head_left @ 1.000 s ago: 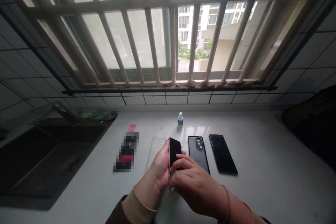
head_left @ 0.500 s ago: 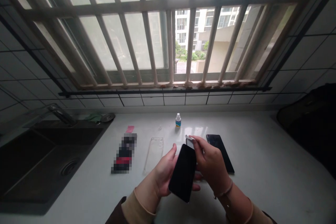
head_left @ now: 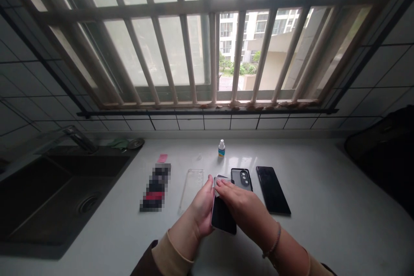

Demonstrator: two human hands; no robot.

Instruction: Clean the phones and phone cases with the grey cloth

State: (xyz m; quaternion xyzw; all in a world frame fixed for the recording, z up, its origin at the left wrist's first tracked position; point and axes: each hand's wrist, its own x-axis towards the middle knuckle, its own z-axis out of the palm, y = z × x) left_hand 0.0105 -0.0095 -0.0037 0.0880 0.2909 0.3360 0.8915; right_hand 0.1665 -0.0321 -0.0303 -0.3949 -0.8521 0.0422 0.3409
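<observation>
My left hand (head_left: 201,215) is closed around a smartphone (head_left: 223,219), its dark screen turned up towards me and the phone tilted. With fingers pressed together, my right hand (head_left: 244,202) holds a small white wipe (head_left: 216,192) flat against the top part of that screen. Most of the wipe is covered by my fingers. Behind my right hand lies a black phone case (head_left: 241,176) with a camera cutout, partly hidden. A clear phone case (head_left: 190,187) rests left of my left hand. Further right, a second dark phone (head_left: 273,189) lies on the counter.
A small white-capped bottle (head_left: 221,150) stands at the back of the white counter (head_left: 330,207). A pixelated dark packet (head_left: 155,189) and a pink slip (head_left: 162,158) lie to the left. Beyond them is a sink (head_left: 106,181) with a faucet (head_left: 79,138). A dark bulky object (head_left: 384,155) stands at right.
My right hand has come down and left, laying the wipe onto the phone's screen. The black case behind it has come into view. The camera view has shifted slightly.
</observation>
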